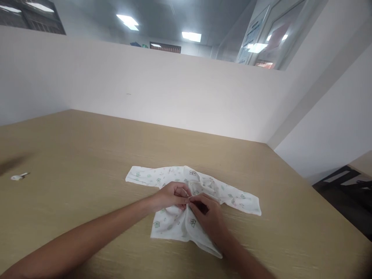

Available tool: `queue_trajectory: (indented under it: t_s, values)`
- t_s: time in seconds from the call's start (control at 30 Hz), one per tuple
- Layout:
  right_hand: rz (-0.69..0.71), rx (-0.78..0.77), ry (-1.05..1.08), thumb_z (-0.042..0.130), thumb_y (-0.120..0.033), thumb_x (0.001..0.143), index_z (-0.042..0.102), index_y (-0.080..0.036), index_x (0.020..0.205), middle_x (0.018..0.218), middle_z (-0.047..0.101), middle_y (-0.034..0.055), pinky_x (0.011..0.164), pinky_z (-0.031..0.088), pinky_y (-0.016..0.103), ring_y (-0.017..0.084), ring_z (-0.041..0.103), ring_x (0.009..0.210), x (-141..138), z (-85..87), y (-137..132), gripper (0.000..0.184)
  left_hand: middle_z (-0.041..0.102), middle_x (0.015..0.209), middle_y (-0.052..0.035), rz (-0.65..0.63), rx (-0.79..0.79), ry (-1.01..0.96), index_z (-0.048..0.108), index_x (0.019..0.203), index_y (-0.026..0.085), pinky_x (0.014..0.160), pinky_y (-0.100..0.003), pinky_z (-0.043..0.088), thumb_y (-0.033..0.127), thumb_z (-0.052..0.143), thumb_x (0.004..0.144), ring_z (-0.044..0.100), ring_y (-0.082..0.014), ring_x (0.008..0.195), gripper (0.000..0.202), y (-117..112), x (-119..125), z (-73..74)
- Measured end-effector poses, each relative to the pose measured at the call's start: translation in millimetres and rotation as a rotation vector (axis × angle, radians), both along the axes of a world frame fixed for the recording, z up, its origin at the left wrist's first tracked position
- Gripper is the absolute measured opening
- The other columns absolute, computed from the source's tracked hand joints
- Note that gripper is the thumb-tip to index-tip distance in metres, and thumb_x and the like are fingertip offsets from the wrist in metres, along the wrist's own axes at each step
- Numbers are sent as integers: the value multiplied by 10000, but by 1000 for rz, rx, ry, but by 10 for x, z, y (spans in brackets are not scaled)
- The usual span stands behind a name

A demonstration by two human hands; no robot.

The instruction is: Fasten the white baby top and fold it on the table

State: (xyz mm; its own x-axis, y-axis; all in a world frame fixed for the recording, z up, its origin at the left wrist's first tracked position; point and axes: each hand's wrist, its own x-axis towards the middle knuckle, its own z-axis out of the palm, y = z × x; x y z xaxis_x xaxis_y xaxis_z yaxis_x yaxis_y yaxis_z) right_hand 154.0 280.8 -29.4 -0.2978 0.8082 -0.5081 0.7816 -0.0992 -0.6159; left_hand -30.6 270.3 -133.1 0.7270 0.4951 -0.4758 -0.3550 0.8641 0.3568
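Note:
A small white baby shirt [171, 227] with a green and brown animal print lies on the table, its two sleeves spread to the sides and its collar pointing away from me. My left hand [172, 195] pinches the cloth at the middle of the front. Right beside it, fingertips almost touching, my right hand [209, 215] grips the other front edge. Fabric is drawn up into folds between them. Whatever fastener may sit under the fingertips is hidden. Below my hands the lower front hangs partly loose, its right corner toward me.
The wooden table [87, 155] reaches back to a white partition wall [162, 89]. A small white object with a thin stem [20, 176] lies at far left. Beyond the table's right edge stands a dark frame [345, 186].

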Motion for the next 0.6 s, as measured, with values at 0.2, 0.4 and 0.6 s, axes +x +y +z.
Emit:
queue_trajectory:
  t_s: [0.2,0.4,0.6]
  values:
    - [-41,-83,-102,687,-359,931,751,-179,906,905,707,30,750,476,291,164,642,822,-11,16,9,193,662,758,28,40,104,35,587,1214,268,619,-113,512,630,892,645,622,-45,643,740,-62,36,-20]
    - [21,-129,-132,590,-287,982,653,-149,917,924,673,39,787,429,319,177,600,867,4,4,-22,165,652,737,45,7,227,134,545,1296,313,617,-91,451,626,790,739,592,-21,659,684,-79,-6,69]
    - [9,-171,-110,441,-341,1071,557,-153,952,976,626,54,819,398,339,183,552,905,10,84,-67,251,689,796,75,-13,362,304,570,1264,375,626,-59,349,425,701,829,558,22,680,457,-15,-66,176]
